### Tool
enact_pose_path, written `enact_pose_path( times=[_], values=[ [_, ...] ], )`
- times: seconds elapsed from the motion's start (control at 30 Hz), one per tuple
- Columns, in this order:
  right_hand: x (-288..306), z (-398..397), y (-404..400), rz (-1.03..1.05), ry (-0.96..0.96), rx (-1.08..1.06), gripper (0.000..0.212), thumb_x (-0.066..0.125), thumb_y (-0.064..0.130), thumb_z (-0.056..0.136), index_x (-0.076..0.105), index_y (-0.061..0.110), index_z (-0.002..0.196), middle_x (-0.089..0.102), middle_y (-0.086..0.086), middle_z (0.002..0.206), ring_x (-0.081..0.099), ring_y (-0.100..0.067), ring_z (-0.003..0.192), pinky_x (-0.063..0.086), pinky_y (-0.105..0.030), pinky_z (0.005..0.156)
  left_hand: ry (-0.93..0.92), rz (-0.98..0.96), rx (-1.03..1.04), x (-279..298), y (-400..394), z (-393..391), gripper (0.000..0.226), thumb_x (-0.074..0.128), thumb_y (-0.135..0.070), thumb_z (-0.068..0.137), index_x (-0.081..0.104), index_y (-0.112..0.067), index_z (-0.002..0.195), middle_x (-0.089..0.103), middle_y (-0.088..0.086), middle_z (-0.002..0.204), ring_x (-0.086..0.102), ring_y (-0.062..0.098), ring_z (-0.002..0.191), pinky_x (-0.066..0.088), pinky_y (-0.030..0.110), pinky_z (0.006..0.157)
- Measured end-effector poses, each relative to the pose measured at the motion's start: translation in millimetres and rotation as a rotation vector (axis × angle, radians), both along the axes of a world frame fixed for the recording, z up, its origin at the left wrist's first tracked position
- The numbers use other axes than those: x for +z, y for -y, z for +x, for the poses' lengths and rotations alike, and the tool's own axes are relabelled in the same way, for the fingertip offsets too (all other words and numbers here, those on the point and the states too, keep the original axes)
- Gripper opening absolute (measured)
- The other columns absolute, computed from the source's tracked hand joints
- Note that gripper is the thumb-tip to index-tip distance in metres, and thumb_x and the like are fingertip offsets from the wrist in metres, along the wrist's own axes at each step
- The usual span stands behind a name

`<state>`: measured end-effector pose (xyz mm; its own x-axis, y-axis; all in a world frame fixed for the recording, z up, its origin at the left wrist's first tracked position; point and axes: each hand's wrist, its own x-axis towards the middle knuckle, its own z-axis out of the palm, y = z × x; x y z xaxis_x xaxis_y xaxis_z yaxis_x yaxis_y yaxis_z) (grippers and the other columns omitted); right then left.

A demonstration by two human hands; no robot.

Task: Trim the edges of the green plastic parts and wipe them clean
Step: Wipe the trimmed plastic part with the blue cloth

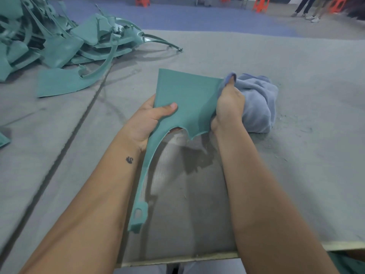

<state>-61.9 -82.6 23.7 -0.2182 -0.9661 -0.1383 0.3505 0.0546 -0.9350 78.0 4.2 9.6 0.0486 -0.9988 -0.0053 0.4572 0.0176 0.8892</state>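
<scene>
Held above grey worktop [296, 175]: green part [183, 99] pinched in left hand [150, 119]; right hand [229, 103] gripping blue cloth [256, 103] against its edge; heaped green parts [49, 40] far left.

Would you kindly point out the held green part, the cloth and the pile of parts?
green part [187, 95], head view, flat wide face.
cloth [258, 103], head view, bunched middle.
pile [59, 42], head view, middle sheets.

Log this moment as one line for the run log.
stage: wiping | left hand: holds green part | right hand: grips blue cloth against part's right edge | pile of green parts: far left
</scene>
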Motion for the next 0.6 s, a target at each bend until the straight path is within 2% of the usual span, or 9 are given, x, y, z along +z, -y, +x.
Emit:
enact_pose_path(
  times=[0.1, 0.17, 0.23, 0.27, 0.33, 0.4, 0.43, 0.5, 0.6],
  values=[
    [-1, -7, 5, 0.006, 0.299, -0.018, 0.037, 0.041, 0.041, 0.101, 0.060, 0.019, 0.080, 0.065, 0.005, 0.069, 0.065, -0.014, 0.066, 0.054, -0.023, 0.057, -0.010, -0.008, 0.025, 1, 1, 1, 0.036, 0.059, 0.000, 0.078, 0.062, -0.008, 0.113, 0.074, 0.011, 0.100, 0.072, 0.025, 0.084, 0.059, 0.038, 0.079],
    [2, -6, 6, 0.001, 0.302, 0.053, 0.038, 0.036, 0.039, 0.103, 0.053, 0.019, 0.076, 0.063, 0.006, 0.063, 0.064, -0.011, 0.064, 0.052, -0.020, 0.057, 0.000, -0.015, 0.062, 1, 2, 3, 0.031, 0.056, 0.003, 0.083, 0.062, -0.008, 0.111, 0.074, 0.010, 0.097, 0.072, 0.024, 0.083, 0.060, 0.037, 0.078],
    [3, 4, 3, -0.021, 0.070, 0.158, 0.042, 0.033, 0.037, 0.104, 0.051, 0.016, 0.072, 0.059, 0.007, 0.052, 0.060, -0.008, 0.051, 0.046, -0.018, 0.047, 0.014, -0.010, 0.121, -1, 4, 6, 0.026, 0.051, 0.006, 0.090, 0.063, -0.009, 0.108, 0.075, 0.008, 0.093, 0.072, 0.023, 0.080, 0.061, 0.034, 0.071],
    [0, 10, 2, -0.048, -0.056, 0.226, 0.038, 0.035, 0.034, 0.104, 0.055, 0.015, 0.078, 0.061, 0.005, 0.058, 0.060, -0.008, 0.055, 0.046, -0.020, 0.049, 0.023, -0.005, 0.154, -1, 5, 7, 0.025, 0.051, 0.006, 0.091, 0.063, -0.009, 0.107, 0.075, 0.007, 0.092, 0.072, 0.022, 0.079, 0.060, 0.033, 0.068],
    [-9, 16, -3, -0.160, -0.212, 0.382, 0.015, 0.046, 0.023, 0.100, 0.057, 0.012, 0.104, 0.066, -0.001, 0.086, 0.063, -0.012, 0.079, 0.052, -0.026, 0.070, 0.043, -0.003, 0.213, -2, 7, 10, 0.022, 0.051, 0.005, 0.092, 0.062, -0.010, 0.105, 0.074, 0.005, 0.088, 0.071, 0.020, 0.075, 0.059, 0.030, 0.065],
    [-15, 13, -5, -0.222, -0.361, 0.469, 0.032, 0.056, 0.019, 0.095, 0.048, 0.013, 0.125, 0.061, -0.008, 0.112, 0.061, -0.019, 0.102, 0.051, -0.032, 0.088, 0.050, -0.005, 0.236, -3, 7, 12, 0.021, 0.051, 0.004, 0.093, 0.062, -0.010, 0.105, 0.075, 0.004, 0.086, 0.071, 0.019, 0.074, 0.059, 0.030, 0.064],
    [-16, 11, -5, -0.247, -0.410, 0.457, 0.036, 0.060, 0.018, 0.092, 0.047, 0.015, 0.126, 0.061, -0.005, 0.112, 0.060, -0.015, 0.101, 0.050, -0.028, 0.087, 0.051, -0.005, 0.233, -3, 7, 12, 0.021, 0.051, 0.004, 0.093, 0.062, -0.010, 0.105, 0.075, 0.004, 0.086, 0.072, 0.019, 0.074, 0.059, 0.030, 0.064],
    [-15, 11, -8, -0.329, -0.469, 0.361, 0.026, 0.065, 0.014, 0.089, 0.050, 0.014, 0.111, 0.062, 0.004, 0.097, 0.060, -0.004, 0.086, 0.046, -0.015, 0.075, 0.067, -0.001, 0.220, -4, 6, 11, 0.021, 0.052, 0.004, 0.093, 0.063, -0.010, 0.104, 0.075, 0.003, 0.086, 0.072, 0.019, 0.074, 0.058, 0.029, 0.063],
    [-12, 12, -10, -0.363, -0.494, 0.201, 0.007, 0.062, 0.015, 0.091, 0.055, 0.014, 0.090, 0.060, 0.005, 0.081, 0.057, -0.007, 0.075, 0.042, -0.009, 0.065, 0.092, 0.021, 0.212, -4, 7, 9, 0.018, 0.053, 0.000, 0.094, 0.063, -0.012, 0.102, 0.075, 0.003, 0.084, 0.072, 0.018, 0.072, 0.058, 0.028, 0.061]
  ],
)
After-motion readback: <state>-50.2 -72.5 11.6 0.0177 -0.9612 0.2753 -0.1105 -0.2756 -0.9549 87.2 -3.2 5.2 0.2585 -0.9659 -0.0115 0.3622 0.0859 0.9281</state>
